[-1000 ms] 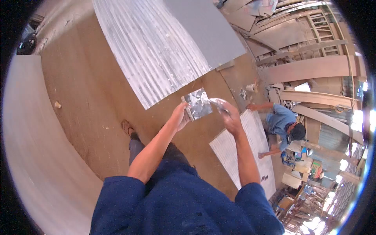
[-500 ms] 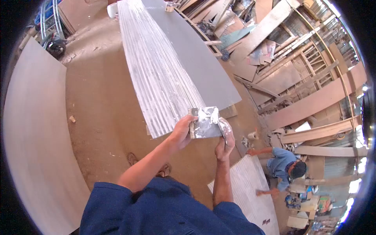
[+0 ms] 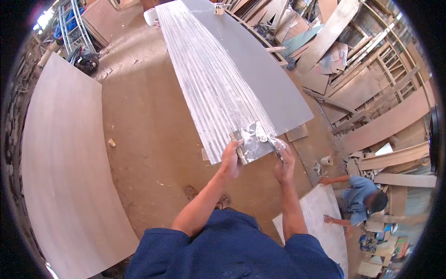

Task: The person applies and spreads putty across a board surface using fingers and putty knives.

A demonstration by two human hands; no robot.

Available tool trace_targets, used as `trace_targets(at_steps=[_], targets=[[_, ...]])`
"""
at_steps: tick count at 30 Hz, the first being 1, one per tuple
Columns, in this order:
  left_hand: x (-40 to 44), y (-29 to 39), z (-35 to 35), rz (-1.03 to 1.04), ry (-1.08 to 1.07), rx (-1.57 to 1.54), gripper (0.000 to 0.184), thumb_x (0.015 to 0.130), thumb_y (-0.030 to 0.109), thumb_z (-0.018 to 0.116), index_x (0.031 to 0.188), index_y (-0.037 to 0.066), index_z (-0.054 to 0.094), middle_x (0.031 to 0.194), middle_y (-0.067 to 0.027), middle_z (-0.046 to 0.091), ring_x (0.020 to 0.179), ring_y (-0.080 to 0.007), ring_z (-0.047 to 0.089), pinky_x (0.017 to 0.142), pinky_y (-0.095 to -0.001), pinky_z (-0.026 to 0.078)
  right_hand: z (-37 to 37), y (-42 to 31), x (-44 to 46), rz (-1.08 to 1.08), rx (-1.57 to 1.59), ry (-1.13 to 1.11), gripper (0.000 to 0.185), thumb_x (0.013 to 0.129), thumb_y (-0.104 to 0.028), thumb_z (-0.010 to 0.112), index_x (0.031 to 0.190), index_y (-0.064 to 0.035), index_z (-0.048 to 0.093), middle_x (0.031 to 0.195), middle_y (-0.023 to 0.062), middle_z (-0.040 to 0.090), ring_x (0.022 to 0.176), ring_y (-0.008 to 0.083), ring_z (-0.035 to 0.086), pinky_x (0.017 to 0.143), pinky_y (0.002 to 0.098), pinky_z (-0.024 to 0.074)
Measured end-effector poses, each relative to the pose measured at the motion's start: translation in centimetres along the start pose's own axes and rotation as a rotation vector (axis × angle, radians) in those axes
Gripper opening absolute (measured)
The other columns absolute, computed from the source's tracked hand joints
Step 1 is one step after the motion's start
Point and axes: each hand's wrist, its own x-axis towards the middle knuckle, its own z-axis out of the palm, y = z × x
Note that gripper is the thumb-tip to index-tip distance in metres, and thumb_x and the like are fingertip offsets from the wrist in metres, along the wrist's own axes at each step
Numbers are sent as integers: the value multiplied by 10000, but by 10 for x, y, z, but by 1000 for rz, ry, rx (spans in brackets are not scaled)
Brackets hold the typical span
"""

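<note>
My left hand (image 3: 230,159) is closed around the left edge of a flat grey metal plate (image 3: 253,149), held tilted in front of me. White paste (image 3: 261,132) is smeared over it, thickest along the upper right. My right hand (image 3: 285,160) is at the plate's right side, its fingers bent and streaked with white. A thin dark edge shows by those fingers, but what they hold is mostly hidden. Beyond my hands lies a long grey panel (image 3: 260,79); its left part is covered in ridged white paste stripes (image 3: 204,79).
A bare pale board (image 3: 74,158) lies on the left. At lower right a co-worker (image 3: 364,197) bends over another white-striped panel (image 3: 320,211). Wood scraps and planks (image 3: 376,121) fill the right side. A small can (image 3: 219,8) stands on the far panel end.
My view has shifted, so the scene sits farther right. The plate has turned slightly, and my right hand's fingers are at its upper right corner. The co-worker's nearer hand has moved along the panel.
</note>
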Motion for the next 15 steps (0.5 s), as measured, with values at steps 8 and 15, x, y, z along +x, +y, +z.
trace_targets(at_steps=[8,15], targets=[[20,41,-27,54,9,-155,272,885,184,547,1111,35,523,983,-64,611,886,-180,619,829,-334,516,15,21,-16,392,-100,-16,397,793,107,495,1154,-7,613,1145,132,630,1101,247,586,945,329,448],[42,164,-122,140,-23,100,487,856,259,562,1275,27,476,1234,-99,566,1119,-243,545,1001,-393,412,62,121,-53,1033,678,649,229,845,-20,559,1070,-38,598,1000,53,651,905,183,621,761,329,501]])
